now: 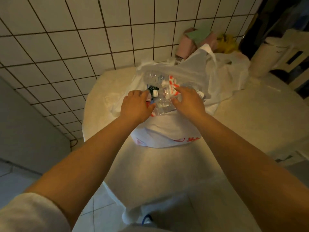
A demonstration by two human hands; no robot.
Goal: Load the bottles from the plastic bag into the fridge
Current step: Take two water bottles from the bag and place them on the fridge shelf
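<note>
Reaching into plastic bag (167,131) on worktop (250,106): my left hand (136,106) and right hand (189,101) hover unclenched over bottles (163,108). Risk: slick, jumbled bottles slipping, rolling out.

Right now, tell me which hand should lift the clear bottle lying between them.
Right, probably. The right hand is spread directly over the clear bottle in the plastic bag; the left hand sits beside it, at the dark cap.

The plastic bag (167,131) sits on the table (167,173) under my fingers, bottles (164,106) in it between my left hand (136,108) and right hand (188,102); a paper roll (265,57) stands beyond, rightward.
</note>
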